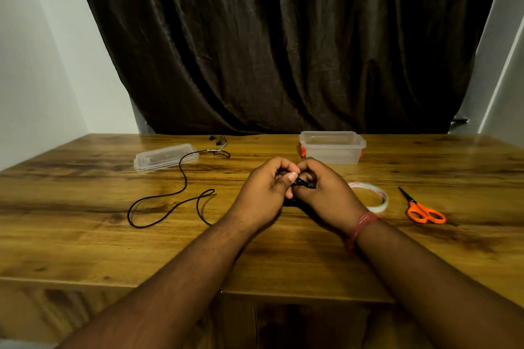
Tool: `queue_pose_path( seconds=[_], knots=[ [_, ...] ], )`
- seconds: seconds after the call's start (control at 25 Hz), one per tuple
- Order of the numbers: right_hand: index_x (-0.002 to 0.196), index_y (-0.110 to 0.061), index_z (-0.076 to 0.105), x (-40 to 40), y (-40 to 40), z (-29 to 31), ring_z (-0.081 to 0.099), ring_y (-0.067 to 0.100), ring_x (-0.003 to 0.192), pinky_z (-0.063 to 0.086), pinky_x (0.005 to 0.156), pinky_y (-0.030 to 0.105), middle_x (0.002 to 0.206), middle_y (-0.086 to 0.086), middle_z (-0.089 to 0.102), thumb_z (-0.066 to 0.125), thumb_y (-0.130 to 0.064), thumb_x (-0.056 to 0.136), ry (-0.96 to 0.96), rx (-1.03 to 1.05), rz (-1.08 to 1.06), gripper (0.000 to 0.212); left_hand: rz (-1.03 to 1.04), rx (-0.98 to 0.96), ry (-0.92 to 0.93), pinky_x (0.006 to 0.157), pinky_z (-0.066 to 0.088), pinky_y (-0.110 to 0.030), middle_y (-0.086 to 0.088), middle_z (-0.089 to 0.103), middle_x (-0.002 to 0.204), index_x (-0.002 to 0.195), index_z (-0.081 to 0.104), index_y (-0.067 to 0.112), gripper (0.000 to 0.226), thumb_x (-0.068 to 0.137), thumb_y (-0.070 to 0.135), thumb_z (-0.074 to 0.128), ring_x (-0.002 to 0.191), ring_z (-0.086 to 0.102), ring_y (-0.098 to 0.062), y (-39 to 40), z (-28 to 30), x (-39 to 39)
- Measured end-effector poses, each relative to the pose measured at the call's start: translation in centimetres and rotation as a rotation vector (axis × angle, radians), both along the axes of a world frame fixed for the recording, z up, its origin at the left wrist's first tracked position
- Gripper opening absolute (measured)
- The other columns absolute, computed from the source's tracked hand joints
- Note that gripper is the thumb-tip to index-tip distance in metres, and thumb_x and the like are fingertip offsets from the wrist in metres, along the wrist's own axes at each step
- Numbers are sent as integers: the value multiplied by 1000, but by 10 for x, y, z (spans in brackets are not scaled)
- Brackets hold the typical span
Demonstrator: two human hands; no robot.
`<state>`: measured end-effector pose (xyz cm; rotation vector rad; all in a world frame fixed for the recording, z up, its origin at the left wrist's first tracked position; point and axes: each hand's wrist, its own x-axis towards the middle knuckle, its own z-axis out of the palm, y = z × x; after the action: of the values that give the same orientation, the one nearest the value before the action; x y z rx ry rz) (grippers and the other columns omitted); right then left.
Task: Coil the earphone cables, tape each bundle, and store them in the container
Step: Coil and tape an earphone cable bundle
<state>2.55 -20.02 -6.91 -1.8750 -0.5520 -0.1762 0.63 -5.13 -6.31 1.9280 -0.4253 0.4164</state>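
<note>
My left hand (263,193) and my right hand (326,193) meet over the middle of the wooden table (85,249). Both curl round a small black earphone bundle (302,183), mostly hidden between the fingers. A second black earphone cable (181,178) lies loose on the table to the left, and its earbuds (218,142) rest near the far edge. The clear container (332,147) with orange clips stands open behind my hands. Its clear lid (165,157) lies at the far left. A roll of clear tape (371,197) sits just right of my right hand.
Orange-handled scissors (422,208) lie to the right of the tape. A dark curtain (283,37) hangs behind the table, with white walls on both sides. The table's front edge runs below my forearms.
</note>
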Motion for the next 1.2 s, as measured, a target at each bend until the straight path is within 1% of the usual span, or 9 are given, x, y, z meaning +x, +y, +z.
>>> queue_pose_path(
  seconds=[0.08, 0.16, 0.28, 0.36, 0.48, 0.68, 0.92, 1.0, 1.2],
  knots=[
    [103, -4, 61, 3, 0, 1, 67, 31, 85, 55, 90, 51, 89, 17, 70, 66, 5, 85, 148, 214, 143, 21, 4, -10, -12, 67, 50, -27, -5, 64, 74, 95, 59, 25, 16, 99, 11, 54, 65, 57, -6, -1, 2, 1],
    [104, 2, 61, 6, -4, 3, 67, 27, 86, 55, 89, 43, 90, 20, 69, 60, 13, 85, 272, 346, 248, 22, 4, -20, -31, 68, 52, -31, -5, 66, 80, 94, 59, 26, 17, 98, 10, 55, 67, 59, -6, -2, 3, 2],
    [107, 4, 62, 7, -11, 7, 68, 25, 80, 55, 81, 35, 87, 18, 69, 48, 1, 92, 488, 553, 369, 20, -21, -25, -38, 69, 53, -34, 2, 64, 79, 92, 58, 32, 23, 98, 10, 55, 66, 59, -7, -2, 2, 2],
    [109, 6, 63, 7, -12, 8, 69, 24, 72, 58, 74, 33, 88, 20, 69, 50, -10, 93, 586, 650, 379, 26, -42, -12, -58, 67, 54, -33, 2, 63, 77, 93, 59, 31, 23, 98, 9, 55, 64, 58, -7, -3, 1, 0],
    [101, 5, 64, 5, -13, 8, 69, 22, 67, 59, 68, 28, 81, 21, 68, 56, -9, 83, 583, 593, 369, 24, -50, 32, -75, 64, 53, -25, 2, 64, 82, 99, 61, 19, 12, 98, 8, 55, 67, 61, -8, -2, 2, -4],
    [117, 4, 56, 7, -22, 14, 70, 20, 75, 59, 74, 28, 88, 21, 69, 55, 4, 84, 674, 530, 498, 33, -4, 96, -112, 82, 55, -40, 6, 66, 98, 100, 62, 24, 12, 96, 14, 56, 92, 64, -10, 2, 3, -3],
    [121, 2, 59, 12, -27, 4, 71, 23, 91, 58, 86, 38, 100, 20, 69, 63, 0, 80, 687, 513, 609, 41, 8, 24, -75, 67, 54, -37, -6, 67, 83, 97, 62, 24, 15, 97, 11, 56, 71, 62, -17, 0, 5, -6],
    [123, 1, 57, 12, -30, 4, 70, 23, 93, 54, 91, 41, 98, 17, 70, 63, -3, 80, 669, 478, 602, 43, -8, 9, -55, 65, 54, -35, -10, 68, 84, 97, 62, 25, 15, 98, 11, 56, 68, 61, -13, -2, 5, -7],
    [135, 3, 46, 12, -24, 5, 70, 23, 89, 56, 86, 37, 96, 19, 70, 72, -6, 79, 696, 460, 634, 62, -37, -34, -50, 67, 53, -28, 9, 66, 84, 96, 62, 26, 16, 97, 12, 57, 75, 60, -2, 1, 4, -9]
  ],
)
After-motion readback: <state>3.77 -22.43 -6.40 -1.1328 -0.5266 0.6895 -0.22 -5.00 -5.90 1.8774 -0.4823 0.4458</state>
